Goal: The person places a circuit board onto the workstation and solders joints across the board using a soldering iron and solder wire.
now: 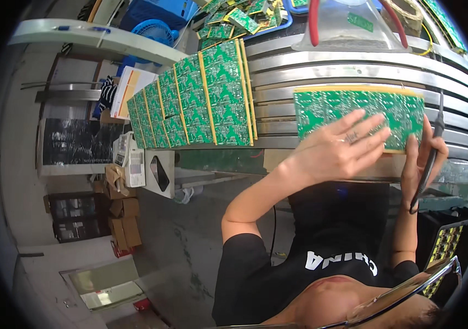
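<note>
A green circuit board panel (322, 107) with a yellow rim lies across the metal conveyor rails (354, 68). My left hand (346, 147) rests flat on its lower middle, fingers spread, holding it in place. My right hand (421, 159) is at the panel's right lower corner, fingers touching its edge. It grips a thin dark soldering tool (426, 172) whose cable runs up past the board. The tool's tip points down, away from the panel.
A row of several green panels (206, 98) lies on the rails to the left. Behind are a blue bin of boards (245, 19), a clear hood with red hoses (349, 24) and a blue fan (154, 30). A black crate (448, 241) sits at lower right, cardboard boxes (124, 219) at left.
</note>
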`<state>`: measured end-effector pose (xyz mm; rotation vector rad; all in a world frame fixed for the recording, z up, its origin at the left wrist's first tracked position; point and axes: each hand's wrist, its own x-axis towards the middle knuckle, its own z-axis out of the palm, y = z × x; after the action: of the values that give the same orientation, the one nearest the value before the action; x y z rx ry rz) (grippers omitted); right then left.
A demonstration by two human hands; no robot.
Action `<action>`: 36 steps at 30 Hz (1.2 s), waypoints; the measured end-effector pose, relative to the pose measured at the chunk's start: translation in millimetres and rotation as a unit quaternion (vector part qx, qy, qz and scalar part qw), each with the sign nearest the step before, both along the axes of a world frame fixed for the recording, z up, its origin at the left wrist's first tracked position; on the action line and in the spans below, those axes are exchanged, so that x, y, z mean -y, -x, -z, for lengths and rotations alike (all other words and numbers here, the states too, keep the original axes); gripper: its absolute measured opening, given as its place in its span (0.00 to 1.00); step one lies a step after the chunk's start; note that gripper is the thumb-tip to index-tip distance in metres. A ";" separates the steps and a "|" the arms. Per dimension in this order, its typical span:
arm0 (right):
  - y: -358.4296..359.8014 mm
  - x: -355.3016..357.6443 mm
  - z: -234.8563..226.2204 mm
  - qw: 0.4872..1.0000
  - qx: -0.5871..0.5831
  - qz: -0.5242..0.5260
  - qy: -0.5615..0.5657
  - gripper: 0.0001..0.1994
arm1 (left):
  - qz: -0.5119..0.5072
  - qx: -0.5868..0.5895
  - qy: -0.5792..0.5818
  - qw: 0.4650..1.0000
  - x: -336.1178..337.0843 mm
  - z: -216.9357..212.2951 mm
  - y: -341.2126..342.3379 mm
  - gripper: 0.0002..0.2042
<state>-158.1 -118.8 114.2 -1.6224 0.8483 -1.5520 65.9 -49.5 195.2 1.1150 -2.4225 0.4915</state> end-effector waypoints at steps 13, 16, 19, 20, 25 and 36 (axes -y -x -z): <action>-10.6 -4.1 -17.9 0.977 -0.180 -0.037 0.106 0.25 | -0.031 -0.069 -0.151 0.986 -16.2 -7.3 -21.5 0.09; -5.1 -5.6 -22.8 0.982 -0.140 -0.034 0.118 0.25 | -0.039 -0.157 -0.160 0.974 -24.6 -19.9 -11.1 0.09; 5.7 -11.4 -30.0 0.983 -0.053 -0.078 0.158 0.25 | -0.064 -0.199 -0.161 0.965 -29.4 -22.7 15.1 0.08; 9.4 -14.9 -32.4 0.982 -0.027 -0.115 0.146 0.23 | -0.075 -0.205 -0.163 0.962 -32.2 -22.9 24.0 0.08; 7.2 -27.9 -33.7 0.982 0.036 -0.154 0.100 0.19 | -0.125 -0.271 -0.192 0.935 -33.3 -5.2 66.8 0.16; 28.6 -0.8 -21.6 0.991 -0.002 -0.065 0.120 0.15 | -0.157 -0.226 -0.021 0.961 -16.0 -3.8 22.2 0.13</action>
<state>-186.7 -118.0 135.7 -1.8126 0.5632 -1.6059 43.7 -33.5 199.0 1.4600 -1.8794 0.2420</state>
